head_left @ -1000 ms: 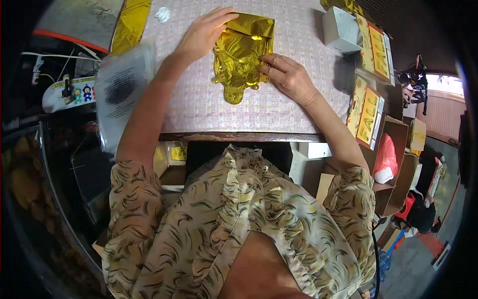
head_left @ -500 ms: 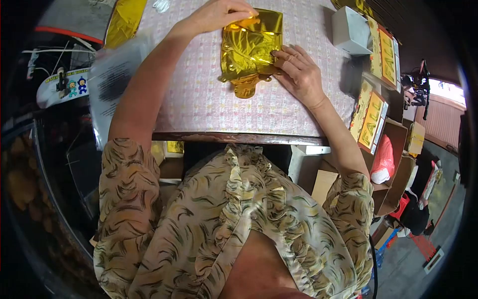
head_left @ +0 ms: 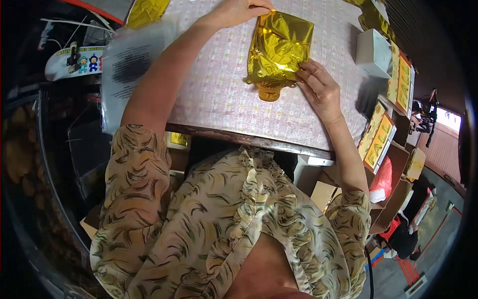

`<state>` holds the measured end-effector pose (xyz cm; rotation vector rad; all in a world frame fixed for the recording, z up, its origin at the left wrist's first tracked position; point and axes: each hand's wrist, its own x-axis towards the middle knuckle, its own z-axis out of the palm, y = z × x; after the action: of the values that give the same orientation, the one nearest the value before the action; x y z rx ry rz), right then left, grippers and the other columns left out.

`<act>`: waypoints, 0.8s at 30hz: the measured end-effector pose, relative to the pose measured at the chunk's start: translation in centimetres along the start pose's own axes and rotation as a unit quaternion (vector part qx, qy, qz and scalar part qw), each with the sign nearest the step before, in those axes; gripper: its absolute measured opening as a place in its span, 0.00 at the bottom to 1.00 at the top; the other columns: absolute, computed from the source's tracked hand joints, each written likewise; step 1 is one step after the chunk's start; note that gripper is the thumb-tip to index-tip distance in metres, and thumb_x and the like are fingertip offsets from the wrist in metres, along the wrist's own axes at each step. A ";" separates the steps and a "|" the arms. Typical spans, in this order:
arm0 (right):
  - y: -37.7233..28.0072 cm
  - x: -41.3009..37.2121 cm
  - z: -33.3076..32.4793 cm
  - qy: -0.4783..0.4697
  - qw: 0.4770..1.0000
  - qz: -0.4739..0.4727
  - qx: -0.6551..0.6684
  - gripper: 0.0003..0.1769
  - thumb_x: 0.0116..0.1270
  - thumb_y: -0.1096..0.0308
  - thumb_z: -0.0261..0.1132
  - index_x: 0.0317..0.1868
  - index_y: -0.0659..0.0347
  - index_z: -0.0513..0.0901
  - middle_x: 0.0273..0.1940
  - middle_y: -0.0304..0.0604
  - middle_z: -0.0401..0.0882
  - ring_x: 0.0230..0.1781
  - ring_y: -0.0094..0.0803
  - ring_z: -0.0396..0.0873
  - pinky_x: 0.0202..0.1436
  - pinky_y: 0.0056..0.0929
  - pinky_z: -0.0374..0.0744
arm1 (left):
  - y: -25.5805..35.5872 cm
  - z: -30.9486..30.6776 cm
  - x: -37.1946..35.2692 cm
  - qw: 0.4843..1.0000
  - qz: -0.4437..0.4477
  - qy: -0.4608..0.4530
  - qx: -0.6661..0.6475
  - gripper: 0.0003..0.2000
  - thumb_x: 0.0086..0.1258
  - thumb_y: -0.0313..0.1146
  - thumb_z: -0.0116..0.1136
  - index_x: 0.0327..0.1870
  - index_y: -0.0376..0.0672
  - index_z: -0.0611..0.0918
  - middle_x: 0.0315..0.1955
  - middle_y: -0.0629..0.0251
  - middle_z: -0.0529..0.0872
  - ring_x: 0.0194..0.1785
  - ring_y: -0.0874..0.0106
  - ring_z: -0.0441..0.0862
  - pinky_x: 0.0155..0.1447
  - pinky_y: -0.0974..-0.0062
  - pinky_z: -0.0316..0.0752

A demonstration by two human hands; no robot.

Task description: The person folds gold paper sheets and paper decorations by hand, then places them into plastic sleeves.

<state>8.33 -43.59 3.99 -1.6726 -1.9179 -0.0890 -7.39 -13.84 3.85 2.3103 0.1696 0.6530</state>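
Observation:
A folded gold foil balloon (head_left: 280, 47) lies on the checked tablecloth, its shiny surface creased. A rounded tab sticks out at its near end. My left hand (head_left: 242, 11) pinches the far left corner of the foil between thumb and fingers. At the near right edge, my right hand (head_left: 320, 84) has its fingertips closed on the foil, thumb tucked underneath or beside it.
A clear plastic bag with printing (head_left: 130, 67) hangs over the table's left edge. More gold foil (head_left: 147, 12) lies at the far left. On the right stand a white box (head_left: 374, 54) and printed "FALL" packs (head_left: 378, 134). The tablecloth (head_left: 224, 99) ends at a dark wooden edge.
The view has shifted, so the table appears further right. My left hand has moved from over the foil's far left part out to its corner, and that part now lies flatter.

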 end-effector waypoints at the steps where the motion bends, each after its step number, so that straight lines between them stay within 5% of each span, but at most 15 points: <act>1: 0.0 0.1 0.1 0.001 1.000 -0.003 0.005 0.14 0.57 0.76 0.78 0.45 0.63 0.89 0.51 0.48 0.88 0.56 0.50 0.86 0.60 0.39 0.86 | 0.2 0.1 0.3 1.000 0.008 0.011 0.009 0.09 0.74 0.31 0.62 0.47 0.37 0.89 0.44 0.56 0.91 0.51 0.59 0.88 0.57 0.66 0.81; 6: -0.1 0.1 -0.2 0.007 1.000 -0.004 -0.015 0.14 0.57 0.75 0.78 0.45 0.63 0.89 0.51 0.47 0.89 0.55 0.49 0.87 0.59 0.39 0.86 | 2.4 2.6 3.9 0.992 0.109 0.003 0.057 0.08 0.74 0.30 0.60 0.46 0.37 0.88 0.43 0.54 0.91 0.51 0.56 0.88 0.56 0.61 0.81; 8: 0.1 0.0 0.0 0.015 1.000 -0.014 -0.009 0.14 0.56 0.74 0.78 0.44 0.62 0.90 0.51 0.47 0.89 0.55 0.49 0.87 0.57 0.38 0.87 | 2.8 4.2 4.6 0.983 0.140 -0.114 0.021 0.16 0.77 0.34 0.57 0.60 0.38 0.83 0.55 0.50 0.88 0.61 0.54 0.84 0.66 0.58 0.77; 9: 0.2 0.0 0.0 0.018 1.000 -0.018 -0.018 0.14 0.55 0.74 0.78 0.44 0.61 0.90 0.51 0.46 0.89 0.55 0.48 0.87 0.57 0.38 0.87 | 2.4 5.5 4.4 0.978 0.142 -0.128 0.085 0.20 0.81 0.36 0.56 0.70 0.45 0.80 0.68 0.60 0.82 0.71 0.59 0.77 0.74 0.60 0.73; 16: 0.4 -0.3 0.3 0.037 0.998 -0.026 -0.041 0.13 0.55 0.72 0.79 0.43 0.60 0.90 0.51 0.44 0.89 0.54 0.46 0.87 0.55 0.36 0.88 | 1.3 8.6 2.4 0.967 0.161 -0.103 0.170 0.23 0.85 0.41 0.49 0.75 0.43 0.73 0.76 0.62 0.73 0.79 0.62 0.67 0.84 0.59 0.59; 24: 0.4 -0.3 -0.3 0.008 0.996 -0.044 -0.079 0.18 0.54 0.66 0.80 0.46 0.58 0.90 0.55 0.42 0.88 0.62 0.45 0.83 0.75 0.51 0.74 | 0.7 9.2 2.1 0.957 0.154 -0.116 0.218 0.24 0.86 0.44 0.44 0.77 0.45 0.72 0.78 0.63 0.70 0.81 0.62 0.63 0.85 0.57 0.56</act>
<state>8.84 -43.89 3.99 -1.6800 -2.0176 -0.2946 -1.02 -19.30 -0.46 2.8533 -0.1818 0.5242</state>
